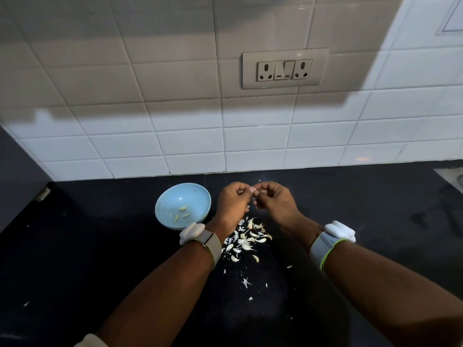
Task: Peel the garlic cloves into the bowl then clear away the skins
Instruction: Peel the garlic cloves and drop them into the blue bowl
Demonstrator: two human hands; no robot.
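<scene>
Three peeled cloves [182,213] in the pale blue bowl [162,204], set on the black counter [100,246] just left of the hands. Both hands raised together above the counter, fingertips meeting: left hand [231,200] curled and pinching a small garlic clove [253,190], right hand [271,199] curled too, thumb and forefinger nipping at the same clove, apparently at its skin. Loose pile of skins and unpeeled cloves [246,240] directly beneath and toward the body, with stray flakes [246,282] scattered nearer still. White bands on both wrists; tiled wall with a switch plate [284,68] behind. Peeling step in hand, by the look of it, and early to midway: few cloves in the bowl, several plump pieces left in the pile, no skins cleared yet. Next, probably, stripping the last skin free, then carrying the bare clove left over the bowl's rim and letting go, with the skin dropped apart from it.
</scene>
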